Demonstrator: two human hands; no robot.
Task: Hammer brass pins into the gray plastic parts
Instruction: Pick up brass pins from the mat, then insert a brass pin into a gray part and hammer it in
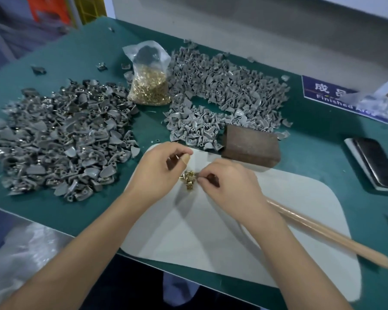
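A small heap of brass pins (188,179) lies on the white mat (289,198). My left hand (159,171) hovers just left of the heap with curled fingers, and thumb and forefinger pinch what looks like a single thin pin. My right hand (230,183) is at the heap's right edge, its fingertips pinching pins there. A pile of light gray plastic parts (224,92) lies behind the mat. A darker pile of gray parts with metal glints (61,139) lies to the left. A clear bag of brass pins (149,86) stands between the piles.
A brown block (251,147) sits at the mat's far edge, and a wooden handle (327,233) runs from under my right hand to the right. A phone (376,163) lies at the right, with a blue "Finished Area" sign (332,95) behind it. The green table's edge (54,222) is near my left forearm.
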